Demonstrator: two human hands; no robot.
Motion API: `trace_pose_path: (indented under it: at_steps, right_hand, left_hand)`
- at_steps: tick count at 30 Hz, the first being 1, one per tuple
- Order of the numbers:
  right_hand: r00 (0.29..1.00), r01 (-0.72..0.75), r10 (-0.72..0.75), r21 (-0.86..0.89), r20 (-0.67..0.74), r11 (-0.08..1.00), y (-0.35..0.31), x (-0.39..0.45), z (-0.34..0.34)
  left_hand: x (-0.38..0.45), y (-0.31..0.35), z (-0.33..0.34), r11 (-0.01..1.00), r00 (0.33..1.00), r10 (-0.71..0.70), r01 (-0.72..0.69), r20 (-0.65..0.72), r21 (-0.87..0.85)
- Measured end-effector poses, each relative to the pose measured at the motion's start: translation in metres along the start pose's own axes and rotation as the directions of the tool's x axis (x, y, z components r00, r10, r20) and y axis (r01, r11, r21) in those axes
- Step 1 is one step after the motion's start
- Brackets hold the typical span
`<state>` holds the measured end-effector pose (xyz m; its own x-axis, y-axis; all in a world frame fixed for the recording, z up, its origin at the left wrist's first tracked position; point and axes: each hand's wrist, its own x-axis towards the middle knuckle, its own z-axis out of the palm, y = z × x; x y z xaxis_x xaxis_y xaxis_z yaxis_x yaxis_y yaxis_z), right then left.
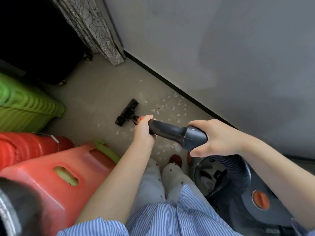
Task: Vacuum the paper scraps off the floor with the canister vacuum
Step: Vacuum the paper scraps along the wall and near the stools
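Stools (56,178) beside scraps (167,106), wall (221,57)

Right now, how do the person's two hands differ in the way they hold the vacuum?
The left hand grips the narrow front of the handle, close to the orange collar and nearer the floor head; the right hand wraps the wide rear end, where the ribbed hose joins. The left arm reaches further forward; the right sits nearer the canister. Both have fingers curled round the same handle.
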<state>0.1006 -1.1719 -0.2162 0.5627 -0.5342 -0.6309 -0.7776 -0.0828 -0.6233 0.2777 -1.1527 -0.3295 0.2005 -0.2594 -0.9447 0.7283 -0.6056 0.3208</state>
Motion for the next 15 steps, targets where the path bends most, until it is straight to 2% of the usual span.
trace_pose_path:
  at_steps: [2, 5, 9, 12, 15]
  right_hand:
    - [0.999, 0.013, -0.012, 0.033, -0.034, 0.999, 0.001, -0.003, 0.0]
    - [0.995, 0.041, -0.037, 0.041, -0.092, 0.998, 0.0, 0.005, 0.0]
    - [0.99, 0.056, -0.054, 0.012, -0.134, 0.998, 0.005, 0.032, 0.001]
    - [0.988, 0.025, -0.02, 0.029, -0.155, 0.999, 0.012, 0.059, 0.0]
    - [0.987, -0.004, 0.012, 0.05, -0.158, 0.999, 0.018, 0.078, 0.002]
  left_hand:
    - [-0.004, 0.006, 0.005, 0.999, 0.999, 0.012, -0.011, 0.03, -0.034]
    - [-0.004, 0.019, 0.015, 0.991, 0.992, 0.12, -0.117, 0.049, -0.066]
    - [0.007, 0.04, 0.024, 0.995, 0.996, 0.053, -0.047, 0.066, -0.093]
    - [0.023, 0.057, 0.045, 0.994, 0.992, 0.108, -0.11, 0.06, 0.023]
    - [0.025, 0.066, 0.062, 0.991, 0.997, 0.033, -0.041, 0.064, 0.125]
